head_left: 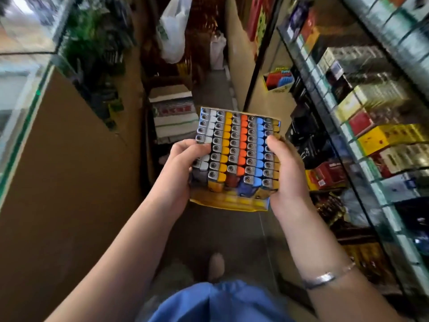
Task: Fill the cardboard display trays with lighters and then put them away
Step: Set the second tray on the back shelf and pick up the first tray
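A person is standing in a narrow shop aisle, holding a cardboard display tray (228,202) out in front at about waist height, between a brown counter (65,170) on the left and glass shelves (362,145) of boxed goods on the right. The tray is packed with lighters (236,145) standing upright in colour columns: white, yellow, orange and blue caps, metal heads facing up. The left hand (180,169) is gripping the tray's left side, its thumb and fingers curling over the white row. The right hand (286,173) is gripping the right side, thumb pressing down on the lighter tops near the blue column, the other fingers wrapping out of sight beneath. A silver bracelet (325,278) is sitting on the right wrist. Further along the aisle, a second yellow tray (277,80) of red and blue lighters is resting on a shelf at the right. A white plastic bag (173,31) is hanging at the far end, and stacked cartons (171,117) are sitting on the floor just beyond the held tray.
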The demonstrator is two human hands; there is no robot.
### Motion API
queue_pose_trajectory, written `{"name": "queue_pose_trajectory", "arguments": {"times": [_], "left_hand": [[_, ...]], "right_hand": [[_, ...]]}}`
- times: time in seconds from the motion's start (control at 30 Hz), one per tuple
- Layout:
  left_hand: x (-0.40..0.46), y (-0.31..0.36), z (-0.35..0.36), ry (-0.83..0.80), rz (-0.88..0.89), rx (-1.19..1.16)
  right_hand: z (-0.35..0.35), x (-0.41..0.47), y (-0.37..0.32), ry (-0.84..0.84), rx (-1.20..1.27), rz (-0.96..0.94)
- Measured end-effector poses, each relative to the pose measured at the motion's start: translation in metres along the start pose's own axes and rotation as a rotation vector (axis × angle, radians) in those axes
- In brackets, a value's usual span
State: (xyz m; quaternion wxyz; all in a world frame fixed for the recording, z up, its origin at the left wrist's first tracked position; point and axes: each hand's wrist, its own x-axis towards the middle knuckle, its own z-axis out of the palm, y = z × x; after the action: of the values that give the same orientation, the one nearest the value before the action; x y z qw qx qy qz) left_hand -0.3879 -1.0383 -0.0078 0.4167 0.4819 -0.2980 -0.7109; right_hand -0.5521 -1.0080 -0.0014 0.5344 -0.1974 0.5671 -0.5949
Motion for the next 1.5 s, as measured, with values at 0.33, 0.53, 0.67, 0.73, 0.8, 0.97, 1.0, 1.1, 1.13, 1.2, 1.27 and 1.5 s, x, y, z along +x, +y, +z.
{"name": "queue_pose_trajectory", "arguments": {"times": [0.33, 0.53, 0.67, 0.73, 0.8, 0.97, 1.0, 1.1, 1.13, 1.2, 1.27, 1.5], "left_hand": [[0.143, 0.025, 0.037, -0.056, -0.171, 0.082], [0.253, 0.061, 0.054, -0.223, -0.208, 0.168], [0.324, 0.068, 0.065, -0.323, -0.273, 0.199], [0.352, 0.065, 0.068, -0.379, -0.306, 0.188], [0.374, 0.059, 0.071, -0.417, -0.347, 0.147], [0.454, 0.021, 0.086, -0.38, -0.399, 0.152], [0.47, 0.012, 0.089, -0.375, -0.4, 0.175], [0.514, -0.018, 0.097, -0.361, -0.366, 0.295], [0.528, -0.028, 0.102, -0.362, -0.346, 0.342], [0.555, -0.048, 0.115, -0.384, -0.31, 0.402], [0.581, -0.069, 0.128, -0.407, -0.267, 0.421], [0.655, -0.129, 0.175, -0.51, -0.115, 0.57]], "right_hand": [[0.002, 0.13, -0.017, 0.144, 0.081, 0.057], [0.024, 0.221, -0.032, 0.275, 0.089, 0.04], [0.03, 0.274, -0.037, 0.32, 0.113, 0.016], [0.029, 0.296, -0.038, 0.299, 0.109, 0.024], [0.027, 0.315, -0.037, 0.291, 0.105, 0.042], [0.001, 0.391, -0.005, 0.337, 0.116, 0.121], [-0.004, 0.406, 0.004, 0.335, 0.135, 0.138], [-0.024, 0.448, 0.034, 0.366, 0.186, 0.163], [-0.031, 0.461, 0.043, 0.382, 0.209, 0.166], [-0.047, 0.485, 0.06, 0.405, 0.249, 0.158], [-0.063, 0.509, 0.074, 0.412, 0.294, 0.119], [-0.114, 0.58, 0.11, 0.534, 0.332, 0.047]]}}
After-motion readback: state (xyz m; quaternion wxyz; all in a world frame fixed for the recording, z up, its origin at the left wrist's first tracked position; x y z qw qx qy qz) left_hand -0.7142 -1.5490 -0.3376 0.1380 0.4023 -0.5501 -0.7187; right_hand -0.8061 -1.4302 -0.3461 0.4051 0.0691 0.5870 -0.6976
